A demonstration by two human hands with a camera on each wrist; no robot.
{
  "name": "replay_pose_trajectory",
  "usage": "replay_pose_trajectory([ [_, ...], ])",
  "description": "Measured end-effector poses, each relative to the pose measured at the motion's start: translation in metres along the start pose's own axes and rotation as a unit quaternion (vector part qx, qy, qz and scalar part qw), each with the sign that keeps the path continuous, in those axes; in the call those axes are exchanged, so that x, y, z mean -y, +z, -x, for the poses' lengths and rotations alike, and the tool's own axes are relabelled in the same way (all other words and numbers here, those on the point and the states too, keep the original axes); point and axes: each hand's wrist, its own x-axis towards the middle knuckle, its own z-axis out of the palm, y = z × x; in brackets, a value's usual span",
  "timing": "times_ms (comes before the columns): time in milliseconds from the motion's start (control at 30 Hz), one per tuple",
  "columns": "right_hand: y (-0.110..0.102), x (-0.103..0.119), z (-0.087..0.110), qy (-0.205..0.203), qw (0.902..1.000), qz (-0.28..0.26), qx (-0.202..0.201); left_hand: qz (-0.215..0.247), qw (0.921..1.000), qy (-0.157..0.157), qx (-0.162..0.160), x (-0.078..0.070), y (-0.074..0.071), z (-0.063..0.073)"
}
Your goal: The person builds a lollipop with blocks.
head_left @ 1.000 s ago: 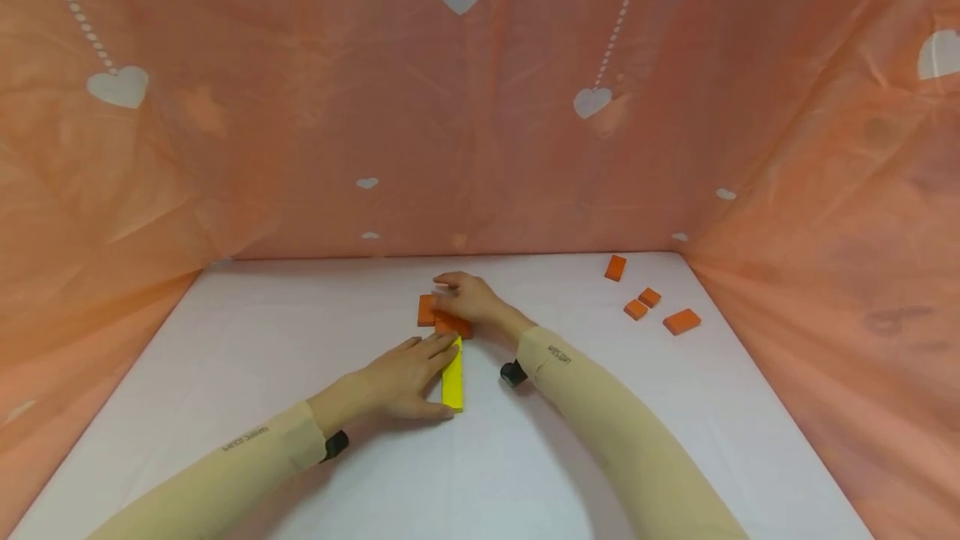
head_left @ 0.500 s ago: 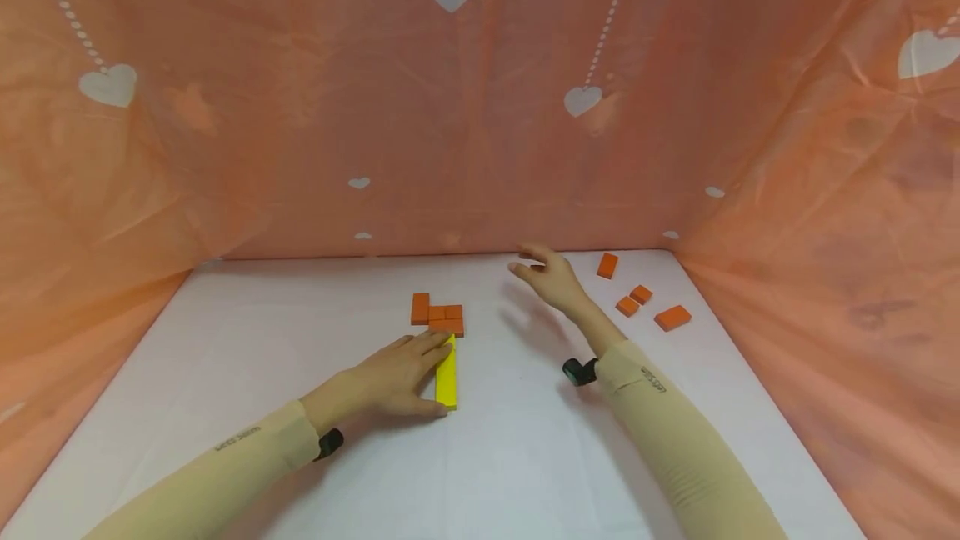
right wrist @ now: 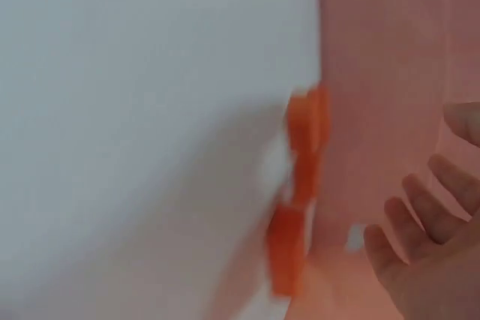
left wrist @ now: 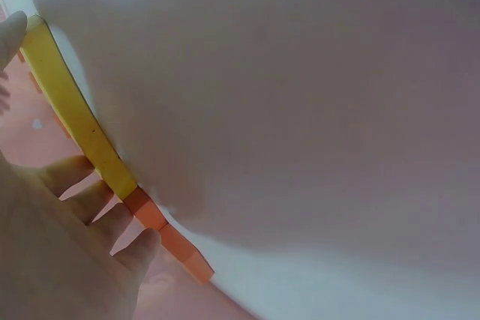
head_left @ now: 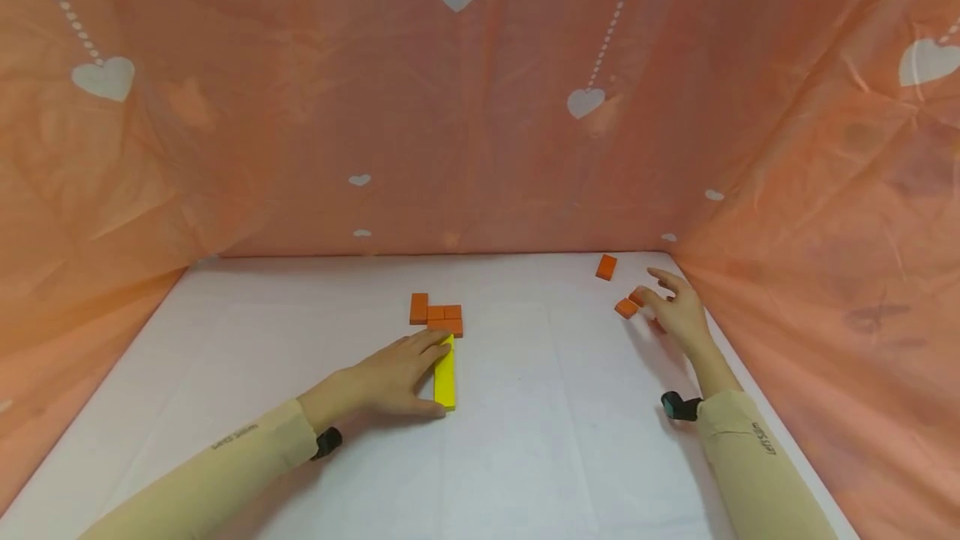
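Note:
My left hand [head_left: 393, 377] rests on a long yellow block [head_left: 445, 386], thumb at its near end and fairly straight fingers along its far part. Against that far end, in the left wrist view, orange blocks [left wrist: 176, 241] continue the line. The head view has this orange group as an upright block [head_left: 418, 308], two small blocks [head_left: 453, 312] side by side and a crosswise block [head_left: 454, 327]. Far to the right, my right hand [head_left: 681, 315] hovers with spread fingers beside two small orange blocks [head_left: 627, 307]. A larger orange block [head_left: 658, 327] is mostly hidden beneath it.
Another orange block [head_left: 607, 266] lies near the back right edge of the white table [head_left: 540, 407]. Pinkish-orange cloth [head_left: 300, 107] with white hearts rises behind the table and along both sides. In the right wrist view the orange blocks [right wrist: 286, 249] are blurred.
My right hand has left the orange group in the middle and moved right, down to the loose orange blocks. The left hand keeps its place on the yellow block.

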Motion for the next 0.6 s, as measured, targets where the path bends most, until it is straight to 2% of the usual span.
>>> replay_pose_trajectory([
  [233,-0.021,-0.036,0.004,0.021,0.9961,0.074,0.044,0.004,1.0,-0.007,0.002,0.0,-0.003,0.001],
  [400,-0.022,-0.054,0.005,-0.005,0.9879,0.141,0.066,0.008,0.9999,-0.007,0.008,0.0,-0.003,0.002],
  [600,-0.022,-0.06,0.006,-0.023,0.9838,0.166,0.062,0.012,0.9999,-0.003,0.003,0.001,-0.001,0.005],
])
